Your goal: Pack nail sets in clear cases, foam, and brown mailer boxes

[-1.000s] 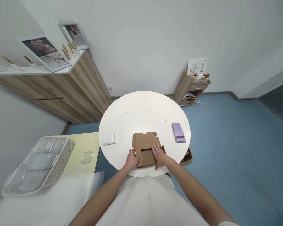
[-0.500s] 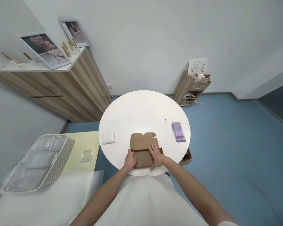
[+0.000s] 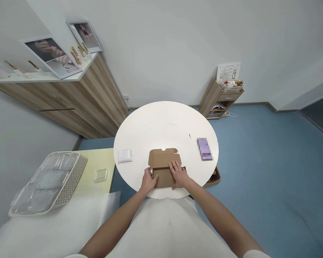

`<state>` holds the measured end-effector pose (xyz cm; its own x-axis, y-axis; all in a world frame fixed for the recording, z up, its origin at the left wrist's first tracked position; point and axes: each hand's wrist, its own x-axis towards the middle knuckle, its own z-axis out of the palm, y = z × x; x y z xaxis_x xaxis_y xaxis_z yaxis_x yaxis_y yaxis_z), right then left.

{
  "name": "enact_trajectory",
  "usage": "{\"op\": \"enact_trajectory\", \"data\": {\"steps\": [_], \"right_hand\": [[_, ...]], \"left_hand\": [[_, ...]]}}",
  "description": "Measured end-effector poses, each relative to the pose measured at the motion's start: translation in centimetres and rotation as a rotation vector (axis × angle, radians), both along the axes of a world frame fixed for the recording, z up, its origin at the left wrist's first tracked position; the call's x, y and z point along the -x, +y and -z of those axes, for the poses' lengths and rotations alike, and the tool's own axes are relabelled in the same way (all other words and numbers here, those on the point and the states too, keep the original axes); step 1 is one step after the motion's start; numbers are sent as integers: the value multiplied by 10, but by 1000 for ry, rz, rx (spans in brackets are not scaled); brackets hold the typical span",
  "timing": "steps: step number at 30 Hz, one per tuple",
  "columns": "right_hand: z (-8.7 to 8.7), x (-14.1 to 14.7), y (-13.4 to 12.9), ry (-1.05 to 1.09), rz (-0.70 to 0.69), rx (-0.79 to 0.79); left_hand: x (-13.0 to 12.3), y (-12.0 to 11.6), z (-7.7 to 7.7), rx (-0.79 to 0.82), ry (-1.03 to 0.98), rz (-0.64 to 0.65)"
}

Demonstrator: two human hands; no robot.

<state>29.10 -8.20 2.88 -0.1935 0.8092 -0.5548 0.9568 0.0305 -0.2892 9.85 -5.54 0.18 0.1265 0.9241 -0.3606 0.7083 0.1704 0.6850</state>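
Note:
A brown cardboard box lies near the front edge of the round white table, its lid flap folded back away from me. Around the box's left side wall my left hand is closed, thumb on the inner side and fingers outside. My right hand rests over the right part of the box with fingers stretched out and apart, their tips near the lid's fold. The box's right wall is partly hidden under that hand. Nothing can be seen lying in the visible part of the box.
A white wrapped packet lies at the table's left, and a blurred purple item at its right. Left of the table, a white basket with clear packages and a clear plastic case sit on a yellow surface.
My left thumb has moved inward over the left wall of the box. My right hand keeps nearly the same place. The whole view has shifted slightly.

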Motion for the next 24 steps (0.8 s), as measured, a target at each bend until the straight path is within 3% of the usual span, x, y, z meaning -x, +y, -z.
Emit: {"op": "enact_trajectory", "data": {"steps": [2,6,8,19,22,24], "right_hand": [[1,-1,0,0,5,-17],[3,-4,-3,6,18,-58],[4,-7,-6,16,22,-82],[5,-39,-33,35,197,-210],[0,-54,-47,54,328,-253],[-2,-63,-58,106,493,-295]], "left_hand": [[2,-4,-4,-62,-16,40],[4,-4,-12,-104,48,366],[3,1,-13,-84,132,467],[-40,27,-18,-35,302,680],[-60,34,-21,-25,330,732],[-73,38,-22,-23,342,762]]}}
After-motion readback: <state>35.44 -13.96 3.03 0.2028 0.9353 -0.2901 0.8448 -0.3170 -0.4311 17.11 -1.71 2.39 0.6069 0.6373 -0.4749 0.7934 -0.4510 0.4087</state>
